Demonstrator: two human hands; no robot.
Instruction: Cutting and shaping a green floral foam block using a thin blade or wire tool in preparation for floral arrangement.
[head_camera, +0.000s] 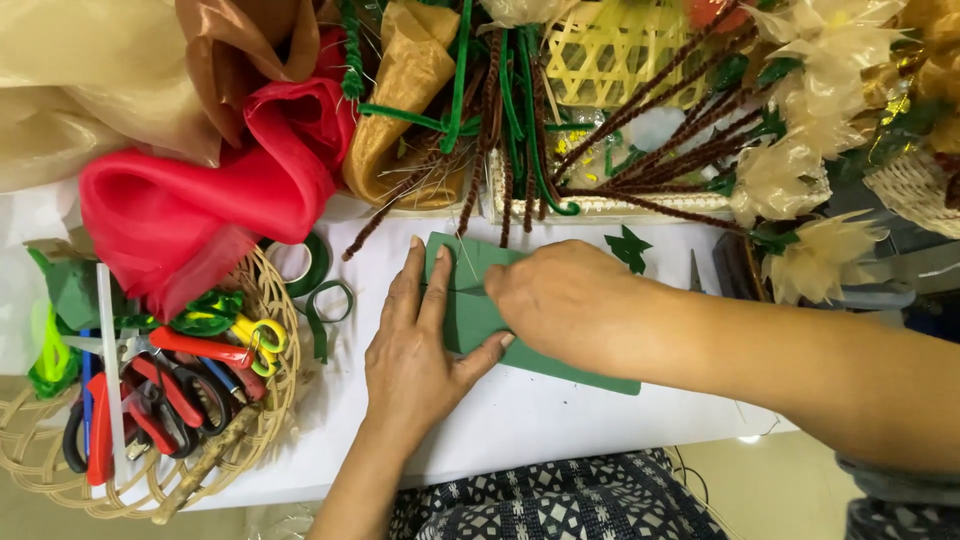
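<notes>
Green paper sheet (480, 315) lies pinned flat by left hand (418, 345); right hand (565, 300), at three o'clock, pinches its fold to crease it.

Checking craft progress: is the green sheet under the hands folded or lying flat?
Mostly flat on the white table: the green sheet lies spread under the left hand and right hand. Whether its covered part is folded, cannot tell.

Both forearms are bare, with no watch, ring or bracelet showing on the left hand (415, 355) or right hand (565, 300). A grey sleeve edge (890, 480) shows at the right elbow. The lap wears dark cloth (545, 500) with a white geometric print.
</notes>
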